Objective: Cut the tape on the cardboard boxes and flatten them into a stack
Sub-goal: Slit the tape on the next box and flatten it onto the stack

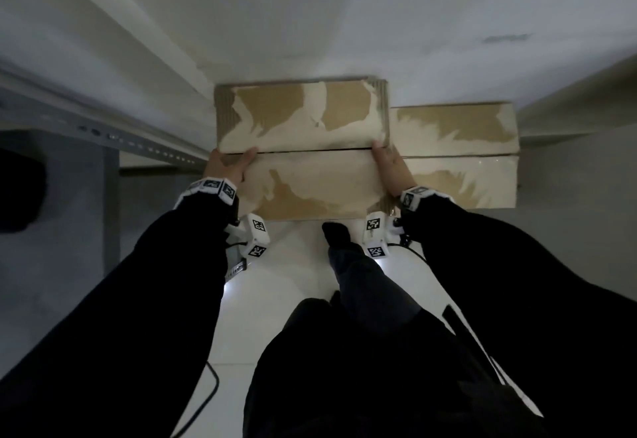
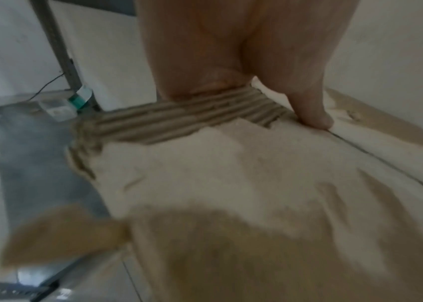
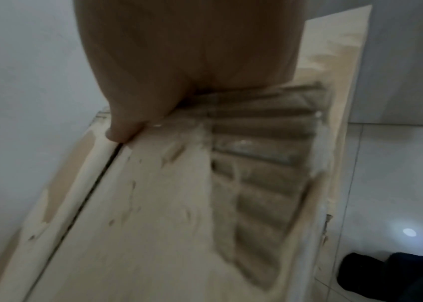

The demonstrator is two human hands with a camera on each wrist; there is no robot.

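Observation:
A worn cardboard box (image 1: 310, 179) with torn paper skin stands on the floor against the wall, its two top flaps closed along a middle seam. My left hand (image 1: 227, 169) grips its left end and my right hand (image 1: 391, 167) grips its right end. Each thumb lies on top by the seam, seen close as the left thumb (image 2: 308, 110) and the right thumb (image 3: 122, 130). The other fingers go down the box's sides, hidden. Stripped corrugation shows on the box (image 2: 231, 173) near the left hand and on the box (image 3: 153, 204) near the right. A second box (image 1: 458, 148) stands just to its right.
A grey metal rack (image 1: 103, 134) stands at the left, with a teal-and-white object (image 2: 81, 98) at its foot. The white wall (image 1: 310, 24) is right behind the boxes. My foot in a dark sock (image 1: 336, 234) is on the white tiled floor (image 1: 293, 282) in front. A cable (image 1: 210, 386) trails there.

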